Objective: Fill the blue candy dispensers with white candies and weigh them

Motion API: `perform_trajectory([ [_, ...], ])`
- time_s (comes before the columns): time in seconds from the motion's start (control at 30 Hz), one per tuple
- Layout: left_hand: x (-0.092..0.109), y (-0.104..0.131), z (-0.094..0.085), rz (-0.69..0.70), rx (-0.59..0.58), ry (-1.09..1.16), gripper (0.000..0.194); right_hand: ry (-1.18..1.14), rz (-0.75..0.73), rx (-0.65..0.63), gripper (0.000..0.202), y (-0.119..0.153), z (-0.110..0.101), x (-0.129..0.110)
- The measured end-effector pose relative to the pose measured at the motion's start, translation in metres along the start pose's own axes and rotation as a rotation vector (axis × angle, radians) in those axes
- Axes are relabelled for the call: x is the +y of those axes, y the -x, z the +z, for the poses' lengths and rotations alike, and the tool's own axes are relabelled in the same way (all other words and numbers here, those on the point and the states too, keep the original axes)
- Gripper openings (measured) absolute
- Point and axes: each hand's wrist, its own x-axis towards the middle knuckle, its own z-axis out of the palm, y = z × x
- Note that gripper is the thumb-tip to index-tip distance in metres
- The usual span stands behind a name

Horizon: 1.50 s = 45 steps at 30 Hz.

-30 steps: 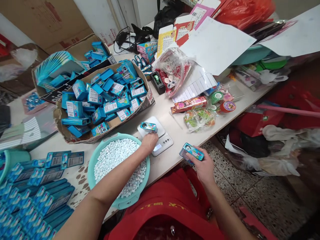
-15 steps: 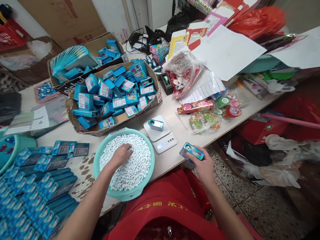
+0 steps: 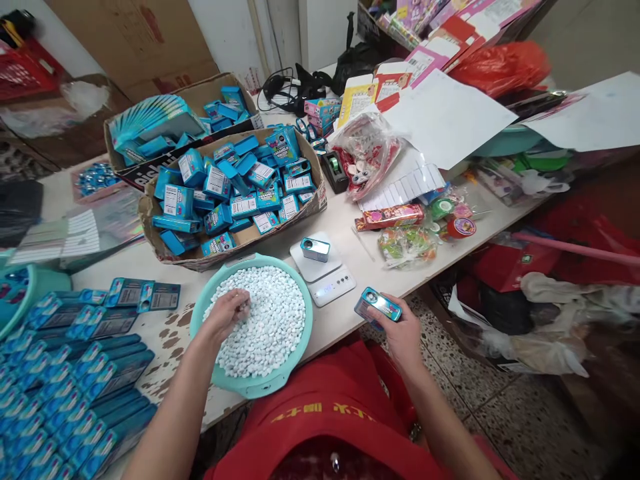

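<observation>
My left hand point(image 3: 226, 315) is over the left side of a mint-green basin point(image 3: 307, 313) of small white candies point(image 3: 267, 323). Its fingers are curled together, with a few candies showing at the tips. Right of the basin, by the table's front edge, my right hand point(image 3: 404, 328) grips a small blue candy tin point(image 3: 379, 305) with a round opening on its face. Between the hands, another tin point(image 3: 315, 249) rests on a white digital scale point(image 3: 334, 285), whose display is lit.
Behind the basin, a cardboard box point(image 3: 230, 257) is heaped with blue candy boxes. Blue packs point(image 3: 65, 393) stand in rows at left. A tape dispenser point(image 3: 335, 175), bagged sweets point(image 3: 407, 245) and paper sheets point(image 3: 450, 120) lie at right.
My left hand has moved left and up out of the candies, its fingers drawn together around a few. My right hand stays nearly in place with the tin. The view has shifted slightly.
</observation>
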Motion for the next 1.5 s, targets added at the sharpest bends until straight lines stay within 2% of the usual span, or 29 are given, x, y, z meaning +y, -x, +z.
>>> perform_trajectory([
  [0.1, 0.015, -0.009, 0.017, 0.026, -0.076, -0.105, 0.032, -0.017, 0.012, -0.016, 0.05, 0.0, 0.001, -0.002],
  [0.2, 0.037, -0.022, 0.04, 0.05, -0.188, -0.306, 0.029, -0.008, 0.008, -0.022, 0.05, -0.001, 0.001, -0.001],
  [0.3, 0.061, -0.039, 0.072, 0.195, -0.307, -0.599, 0.018, 0.01, 0.004, -0.024, 0.05, -0.005, -0.001, 0.004],
  [0.47, 0.084, -0.07, 0.128, 0.58, -0.205, -1.244, 0.019, 0.016, 0.009, -0.019, 0.049, -0.013, -0.007, 0.01],
  [0.53, 0.084, -0.078, 0.141, 0.67, -0.179, -1.397, 0.023, 0.024, 0.009, -0.004, 0.048, -0.016, -0.011, 0.009],
  [0.63, 0.082, -0.086, 0.148, 0.714, -0.162, -1.496, 0.03, 0.03, 0.011, 0.015, 0.048, -0.02, -0.016, 0.008],
  [0.9, 0.088, -0.083, 0.151, 0.777, -0.167, -1.484, 0.029, 0.021, 0.004, 0.022, 0.047, -0.025, -0.023, 0.014],
  [1.0, 0.093, -0.072, 0.145, 0.812, -0.086, -1.365, 0.023, 0.021, 0.01, 0.021, 0.048, -0.025, -0.022, 0.012],
  [1.07, 0.09, -0.062, 0.131, 0.826, -0.009, -1.246, 0.02, 0.018, 0.016, 0.022, 0.049, -0.025, -0.021, 0.012],
  [1.13, 0.076, -0.049, 0.11, 0.809, 0.067, -1.155, 0.019, 0.016, 0.018, 0.017, 0.049, -0.024, -0.019, 0.012],
  [1.27, 0.017, -0.024, 0.059, 0.632, 0.26, -1.157, 0.024, 0.022, 0.015, 0.009, 0.049, -0.02, -0.016, 0.015],
  [1.37, -0.02, -0.007, 0.034, 0.548, 0.318, -1.15, 0.028, 0.017, 0.009, -0.008, 0.049, -0.014, -0.013, 0.014],
  [1.43, -0.024, 0.003, 0.026, 0.59, 0.409, -1.023, 0.034, 0.029, 0.003, -0.026, 0.049, -0.01, -0.011, 0.012],
  [1.5, -0.013, 0.009, 0.021, 0.626, 0.478, -0.846, 0.04, 0.049, -0.01, -0.037, 0.048, -0.006, -0.008, 0.01],
])
